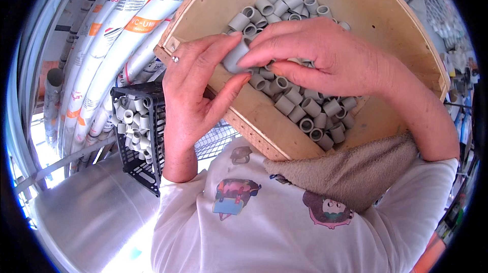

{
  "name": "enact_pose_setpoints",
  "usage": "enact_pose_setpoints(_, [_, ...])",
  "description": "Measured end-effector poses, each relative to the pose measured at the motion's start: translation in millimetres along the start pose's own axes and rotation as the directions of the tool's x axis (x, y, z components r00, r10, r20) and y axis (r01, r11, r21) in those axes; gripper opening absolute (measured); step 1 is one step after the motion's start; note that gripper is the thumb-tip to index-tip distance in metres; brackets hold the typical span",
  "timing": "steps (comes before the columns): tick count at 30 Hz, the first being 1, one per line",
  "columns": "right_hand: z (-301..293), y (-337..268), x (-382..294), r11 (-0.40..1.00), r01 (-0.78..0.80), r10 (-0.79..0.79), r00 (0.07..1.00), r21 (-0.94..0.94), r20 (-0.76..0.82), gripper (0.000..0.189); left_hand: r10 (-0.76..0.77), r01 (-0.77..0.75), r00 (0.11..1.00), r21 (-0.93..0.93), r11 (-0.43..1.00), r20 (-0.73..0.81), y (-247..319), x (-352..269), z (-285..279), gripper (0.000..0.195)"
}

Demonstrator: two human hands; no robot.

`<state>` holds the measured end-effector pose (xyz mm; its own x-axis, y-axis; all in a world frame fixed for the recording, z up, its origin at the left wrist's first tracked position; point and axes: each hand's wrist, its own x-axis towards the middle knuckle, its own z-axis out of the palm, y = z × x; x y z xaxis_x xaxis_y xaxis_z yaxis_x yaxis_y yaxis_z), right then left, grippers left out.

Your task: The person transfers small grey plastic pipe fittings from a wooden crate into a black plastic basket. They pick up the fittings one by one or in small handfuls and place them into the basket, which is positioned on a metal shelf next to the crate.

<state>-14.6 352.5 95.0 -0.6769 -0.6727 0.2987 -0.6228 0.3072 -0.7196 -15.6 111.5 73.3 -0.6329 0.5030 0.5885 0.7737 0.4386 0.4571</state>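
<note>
A grey plastic pipe coupling [237, 56] lies between my two hands, above the near left edge of a wooden box [267, 130]. My left hand [204, 70] is on its left, fingertips at its upper end and the thumb below. My right hand [309, 53] reaches across from the right, its index fingertip against the coupling's side and its thumb apart. Many loose grey couplings [310, 107] are heaped in the box under and around my right hand, which hides part of the heap.
A black plastic crate [141, 181] of grey pipe fittings [133, 124] stands to the left. Behind it lean long white plastic pipes [110, 40]. A brown cloth [343, 170] lies over the box's near edge. A shiny metal surface [91, 196] is at the lower left.
</note>
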Motion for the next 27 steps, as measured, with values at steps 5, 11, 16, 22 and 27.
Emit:
enact_pose_setpoints(5, [-1.7, -14.5, 0.1, 0.990, -0.118, 0.109, 0.987, 0.076, 0.116, 0.036, -0.001, 0.001, 1.000, -0.030, 1.000, 0.010, -2.6, 0.0, 3.8, 0.049])
enact_pose_setpoints(11, [-4.7, -3.1, 1.9, 0.980, -0.160, 0.160, 0.987, 0.119, 0.013, 0.033, -0.064, 0.057, 0.992, -0.066, 0.996, -0.108, -3.1, -5.8, -2.1, 0.044])
enact_pose_setpoints(16, [-38.5, 44.6, -9.5, 0.905, -0.343, 0.308, 0.936, -0.253, -0.168, 0.026, -0.205, 0.228, 0.901, 0.015, 0.974, -0.381, -35.9, -32.4, -31.4, 0.039])
enact_pose_setpoints(22, [-50.5, 109.6, -39.3, 0.545, -0.469, 0.593, 0.802, -0.695, -0.076, 0.028, -0.363, 0.489, 0.773, 0.122, 0.864, -0.521, -103.2, -93.6, -79.1, 0.034])
enact_pose_setpoints(27, [-36.6, 132.9, -59.6, 0.588, -0.469, 0.648, 0.761, -0.660, 0.037, 0.027, -0.513, 0.682, 0.640, 0.114, 0.723, -0.572, -162.2, -169.8, -106.3, 0.036])
